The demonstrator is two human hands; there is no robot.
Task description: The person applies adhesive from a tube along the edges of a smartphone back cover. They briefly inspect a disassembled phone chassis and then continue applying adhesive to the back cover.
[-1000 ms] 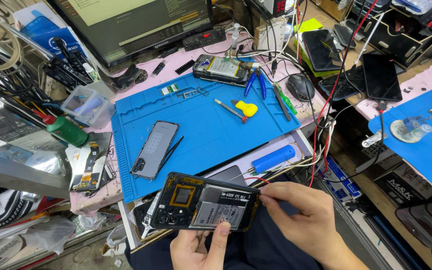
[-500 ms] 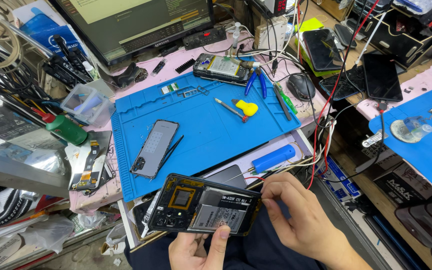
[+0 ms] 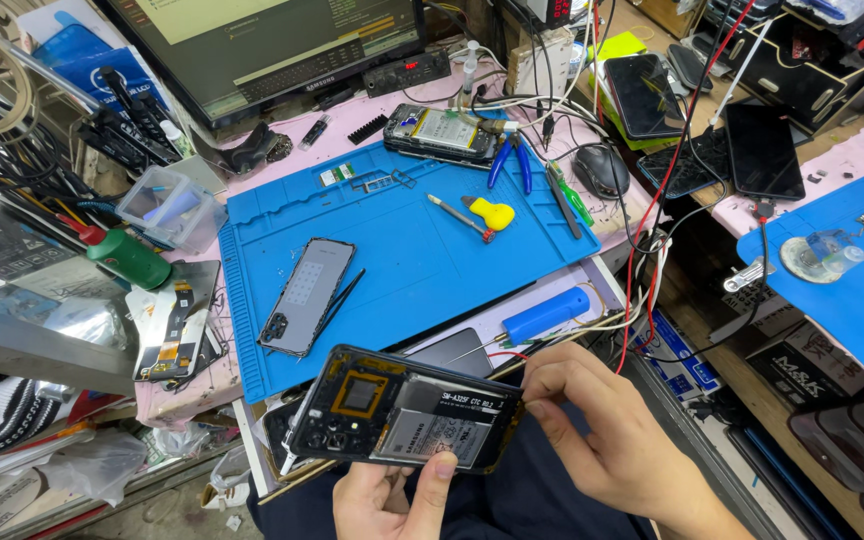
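Compared with one second ago, the opened phone [image 3: 404,410] has hardly moved; it stays low in the view, in front of the tabletop [image 3: 392,120], with its back cover off and the inner parts facing up. The right hand [image 3: 607,440] has shifted a little: its fingers are now pinched together at the right end of the phone, and I cannot tell if something thin is between them. The left hand [image 3: 392,495] still supports the phone from below, the thumb pressed on its lower edge, so this grip is closed on the phone.

Behind the phone lies the blue mat [image 3: 402,240]. On it rest a phone back cover [image 3: 308,296] with a thin black tool just beside it, and a yellow-handled tool [image 3: 490,212]. A blue cylinder [image 3: 546,315] lies just beyond the right hand, with red and white wires [image 3: 642,250] running near it. A second opened phone [image 3: 444,133] is at the far edge of the mat, blue pliers [image 3: 510,160] beside it. A green bottle [image 3: 130,258] stands left of the mat.
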